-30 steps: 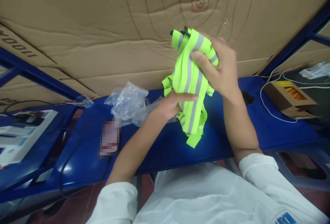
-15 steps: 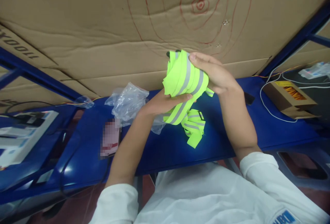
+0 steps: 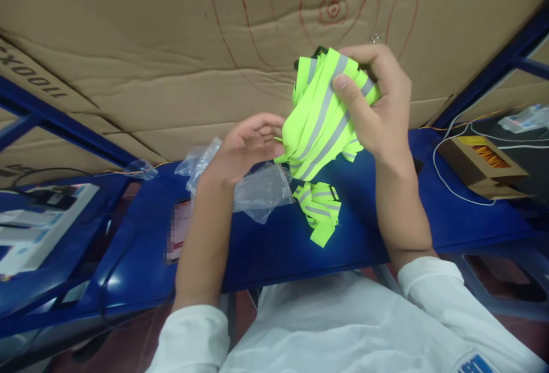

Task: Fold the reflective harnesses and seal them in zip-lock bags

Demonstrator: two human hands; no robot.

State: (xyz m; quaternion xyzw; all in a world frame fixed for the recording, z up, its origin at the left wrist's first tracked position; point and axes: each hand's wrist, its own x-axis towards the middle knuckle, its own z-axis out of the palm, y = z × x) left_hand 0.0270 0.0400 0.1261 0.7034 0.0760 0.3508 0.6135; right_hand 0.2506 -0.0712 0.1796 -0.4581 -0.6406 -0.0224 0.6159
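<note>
A bundle of neon-yellow reflective straps (image 3: 319, 118) with grey stripes and black fittings at its top is held up above the table. My right hand (image 3: 380, 95) grips its upper right side, thumb in front and fingers behind. At the lower left edge, my left hand (image 3: 253, 144) has its thumb and curled fingers around a small bit of the strap. Below the bundle, a smaller folded reflective strap (image 3: 319, 210) with a black buckle lies on the blue table (image 3: 274, 253).
Clear plastic bags (image 3: 266, 190) lie behind and beside my left wrist. A pink card-like item (image 3: 178, 230) is partly covered by my left forearm. An open cardboard box (image 3: 482, 164) and a white cable stand at right. Cardboard (image 3: 150, 30) walls the back.
The bundle has moved up and to the right, turning in my right hand, whose thumb now lies across its front. My left hand has slid left to the bundle's edge, uncovering more plastic bag.
</note>
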